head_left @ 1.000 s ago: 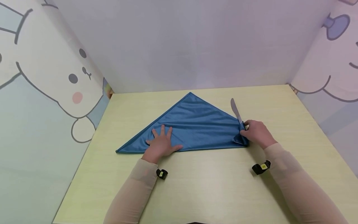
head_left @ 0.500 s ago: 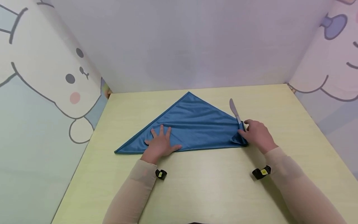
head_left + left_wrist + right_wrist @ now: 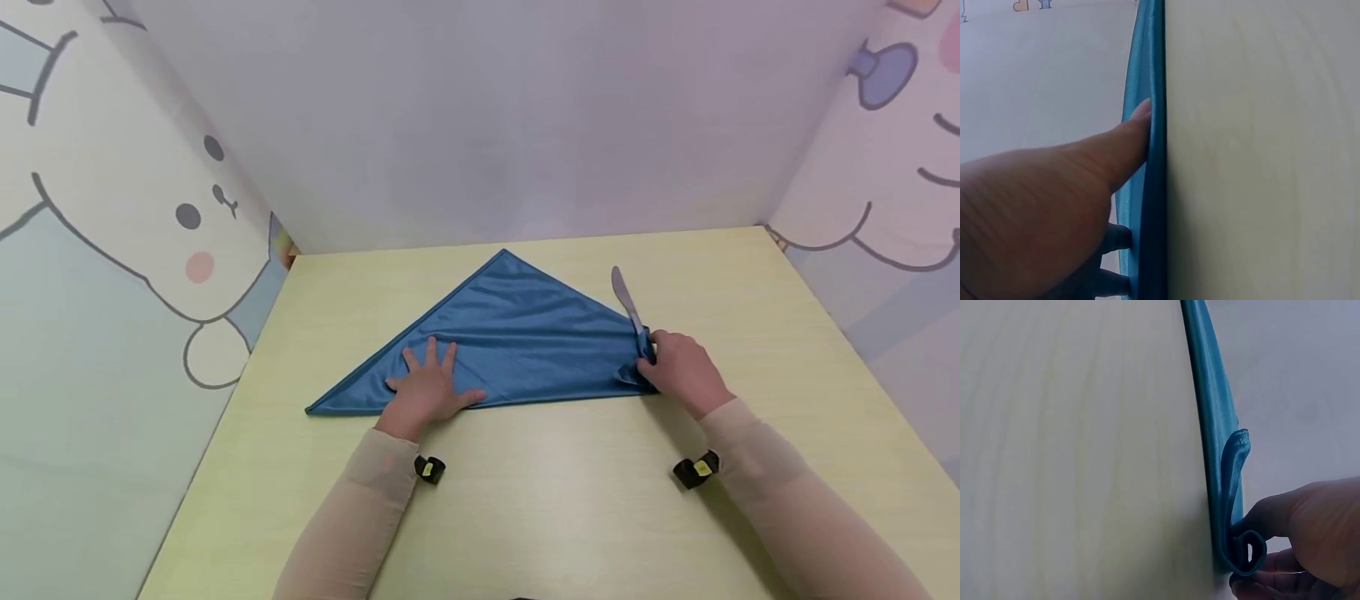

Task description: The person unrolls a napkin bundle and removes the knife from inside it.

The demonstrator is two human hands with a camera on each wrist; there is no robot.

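Observation:
A blue satiny napkin (image 3: 525, 333), folded to a triangle, lies on the table with its long edge toward me. My left hand (image 3: 427, 392) rests flat on its left part, fingers spread; in the left wrist view the thumb lies along the napkin's folded edge (image 3: 1157, 156). At the right corner, a table knife (image 3: 622, 292) sticks out of the rolled cloth, blade pointing away from me, its handle hidden in the fabric. My right hand (image 3: 686, 371) pinches this rolled end between thumb and fingers. In the right wrist view the roll (image 3: 1250, 553) shows as a small loop with a flap standing beside it.
The pale wooden table (image 3: 540, 508) reaches back to a plain light wall (image 3: 480, 125). Side panels with cartoon animals, such as the left panel (image 3: 97, 333), stand along both sides. A black wrist camera (image 3: 430, 469) sits at the left cuff, another wrist camera (image 3: 696, 469) at the right.
The right hand's fingers loosened a little from the roll, then closed on it again. The rolled end with the knife has shifted slightly left. My left hand has stayed in place.

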